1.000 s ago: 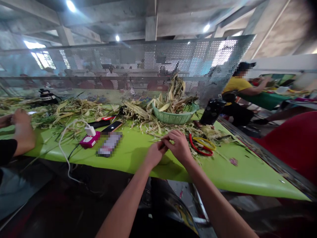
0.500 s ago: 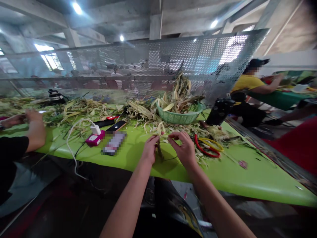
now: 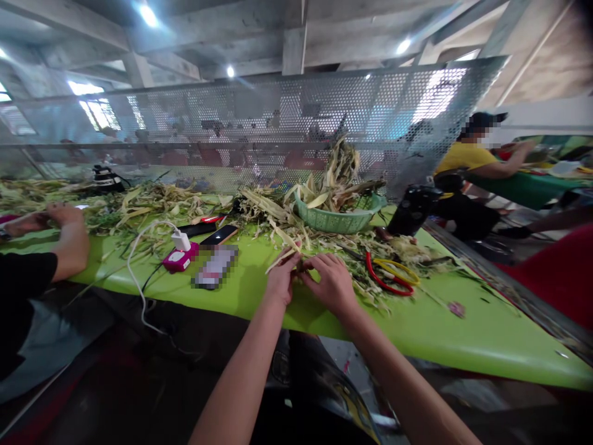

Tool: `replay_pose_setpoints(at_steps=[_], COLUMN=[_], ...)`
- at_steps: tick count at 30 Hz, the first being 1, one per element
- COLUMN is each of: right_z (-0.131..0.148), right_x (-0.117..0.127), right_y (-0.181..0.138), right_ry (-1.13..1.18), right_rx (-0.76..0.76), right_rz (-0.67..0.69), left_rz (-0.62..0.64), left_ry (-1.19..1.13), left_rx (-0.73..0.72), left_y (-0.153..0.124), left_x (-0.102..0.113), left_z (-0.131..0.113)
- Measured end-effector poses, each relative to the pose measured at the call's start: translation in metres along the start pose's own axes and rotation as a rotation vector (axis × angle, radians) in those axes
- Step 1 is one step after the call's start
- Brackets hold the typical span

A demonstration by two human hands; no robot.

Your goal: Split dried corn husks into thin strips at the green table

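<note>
My left hand (image 3: 280, 279) is closed on a pale, dried leaf strip (image 3: 283, 235), whose ends stick out above the fingers. Right beside it, my right hand (image 3: 331, 282) is pinched shut at the same small bundle, fingertips almost meeting those of the left. What lies between the right fingertips is mostly hidden. Both hands are just above the green tabletop (image 3: 250, 290). Scissors with one red and one yellow handle (image 3: 393, 277) lie to the right of my right hand, among leaf scraps.
Behind the hands stands a green basket (image 3: 336, 219) heaped with dried leaves. Two phones (image 3: 221, 235) and a pink power socket (image 3: 180, 256) with a white cable lie left. A black bottle-like object (image 3: 412, 207) stands right. A co-worker's hands (image 3: 65, 216) work at far left.
My right hand has moved left and in against my left hand. The leaf strip, upright before, now slants out above the left fingers.
</note>
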State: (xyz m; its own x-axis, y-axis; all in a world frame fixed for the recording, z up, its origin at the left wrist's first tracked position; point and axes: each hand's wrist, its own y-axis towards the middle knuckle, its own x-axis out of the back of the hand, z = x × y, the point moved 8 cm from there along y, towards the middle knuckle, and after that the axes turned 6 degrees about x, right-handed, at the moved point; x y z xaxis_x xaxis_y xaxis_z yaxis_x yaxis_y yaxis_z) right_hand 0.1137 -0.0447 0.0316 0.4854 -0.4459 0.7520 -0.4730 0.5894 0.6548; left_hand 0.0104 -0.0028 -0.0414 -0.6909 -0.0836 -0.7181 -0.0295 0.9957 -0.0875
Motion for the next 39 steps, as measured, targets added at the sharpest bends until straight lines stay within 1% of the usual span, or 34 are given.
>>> replay_pose_setpoints(at_steps=[4, 9, 11, 18, 21, 23, 27, 30, 35, 39], right_z=[0.001, 0.0, -0.001, -0.001, 0.001, 0.001, -0.001, -0.005, -0.012, -0.014], right_x=[0.0, 0.0, -0.001, 0.0, 0.003, 0.004, 0.0, -0.001, -0.003, -0.003], right_y=[0.001, 0.002, 0.001, 0.0, 0.0, 0.0, 0.0, -0.001, -0.001, -0.003], right_ry=[-0.103, -0.182, -0.205, -0.222, -0.223, -0.224, -0.222, -0.194, -0.092, -0.06], right_rx=[-0.019, -0.057, -0.065, -0.071, -0.073, -0.073, -0.087, -0.114, -0.144, -0.141], right_rz=[0.017, 0.012, 0.017, 0.021, -0.021, -0.042, -0.022, -0.03, -0.054, -0.063], left_rz=[0.041, 0.202, 0.221, 0.193, 0.172, 0.161, 0.167, 0.171, 0.119, 0.079], left_ry=[0.005, -0.073, -0.052, -0.019, -0.014, 0.02, 0.133, 0.177, 0.208, 0.208], left_rx=[0.048, 0.109, 0.118, 0.064, 0.034, 0.014, -0.002, -0.021, -0.051, -0.075], left_y=[0.0, -0.005, -0.006, -0.004, -0.003, -0.003, -0.007, -0.01, -0.01, -0.008], left_x=[-0.001, -0.016, -0.018, -0.014, -0.014, -0.014, -0.019, -0.021, -0.019, -0.014], left_z=[0.006, 0.012, 0.013, 0.009, 0.008, 0.008, 0.007, 0.005, -0.001, -0.004])
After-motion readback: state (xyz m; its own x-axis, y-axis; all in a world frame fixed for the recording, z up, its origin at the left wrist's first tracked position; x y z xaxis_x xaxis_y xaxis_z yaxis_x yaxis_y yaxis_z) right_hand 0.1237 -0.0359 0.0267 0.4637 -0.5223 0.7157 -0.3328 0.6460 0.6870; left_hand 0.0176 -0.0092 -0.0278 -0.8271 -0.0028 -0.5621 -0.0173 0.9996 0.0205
